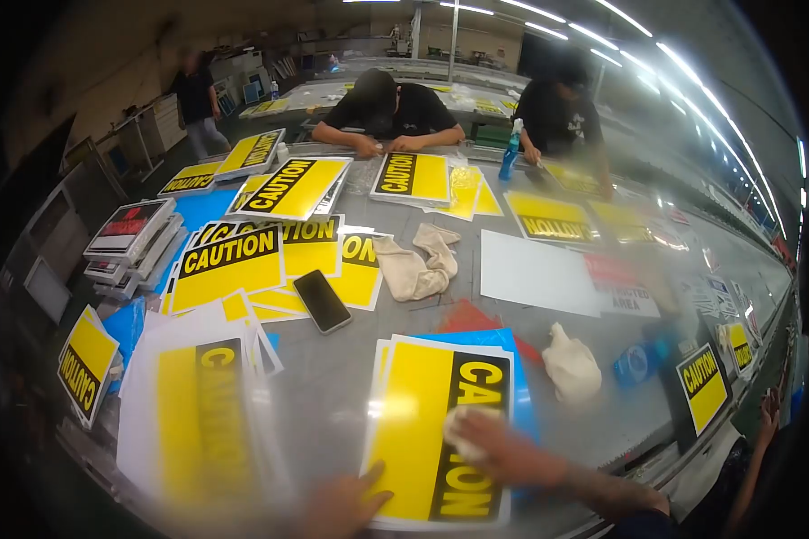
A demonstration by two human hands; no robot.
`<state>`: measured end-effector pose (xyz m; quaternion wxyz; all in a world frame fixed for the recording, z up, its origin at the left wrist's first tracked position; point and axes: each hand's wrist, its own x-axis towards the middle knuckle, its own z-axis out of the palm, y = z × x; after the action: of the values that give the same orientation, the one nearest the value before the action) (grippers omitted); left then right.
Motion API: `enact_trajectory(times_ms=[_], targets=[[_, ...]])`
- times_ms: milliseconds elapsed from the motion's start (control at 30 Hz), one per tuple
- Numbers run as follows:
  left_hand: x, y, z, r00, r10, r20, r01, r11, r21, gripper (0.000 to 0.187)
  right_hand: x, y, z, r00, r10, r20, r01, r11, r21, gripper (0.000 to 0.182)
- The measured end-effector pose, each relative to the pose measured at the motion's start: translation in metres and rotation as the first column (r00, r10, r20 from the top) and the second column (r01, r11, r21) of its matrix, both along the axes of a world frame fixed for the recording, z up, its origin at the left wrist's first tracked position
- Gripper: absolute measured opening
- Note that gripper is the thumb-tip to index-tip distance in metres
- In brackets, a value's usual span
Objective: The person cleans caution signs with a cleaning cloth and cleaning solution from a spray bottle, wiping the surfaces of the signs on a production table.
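Note:
A yellow and black caution sign (404, 431) lies in front of me on a small stack, above a blue sheet (523, 395). My right hand (512, 454) is closed on a white cloth (467, 429) pressed against the sign's black band. My left hand (346, 503) rests at the sign's lower left edge with its fingers spread, and nothing shows in it. To the left lies another stack of caution signs under a translucent white sheet (139, 431).
A black phone (322, 302), pale gloves (415, 267), a crumpled cloth (572, 364) and a blue bottle (638, 362) lie on the grey table (422, 322). More caution signs (229, 262) are piled at left. Two people work across the table; another stands back left.

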<state>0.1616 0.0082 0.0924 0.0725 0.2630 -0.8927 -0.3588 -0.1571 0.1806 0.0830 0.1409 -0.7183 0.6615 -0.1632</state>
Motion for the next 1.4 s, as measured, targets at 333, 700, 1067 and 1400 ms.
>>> enact_trajectory(times_ms=[333,700,1067,1400], targets=[[0.002,-0.001,-0.007,0.998,-0.006,-0.066,0.009,0.999,0.044,0.059,0.021,0.028,0.005,0.977,-0.152,0.150,0.128,0.979,0.162,0.076],[-0.001,-0.004,0.001,0.999,-0.046,-0.030,0.043,0.996,-0.079,0.064,0.061,0.046,0.014,0.991,0.037,0.125,-0.059,0.982,0.179,0.063],[0.021,-0.014,0.000,0.973,0.227,0.038,-0.158,0.536,0.829,0.098,0.094,0.040,0.013,0.958,0.168,0.234,-0.235,0.925,0.299,0.072],[0.038,-0.008,-0.056,0.979,0.110,-0.171,0.036,0.734,0.678,0.070,0.104,0.022,-0.007,0.942,0.315,0.118,-0.320,0.947,0.023,0.077]])
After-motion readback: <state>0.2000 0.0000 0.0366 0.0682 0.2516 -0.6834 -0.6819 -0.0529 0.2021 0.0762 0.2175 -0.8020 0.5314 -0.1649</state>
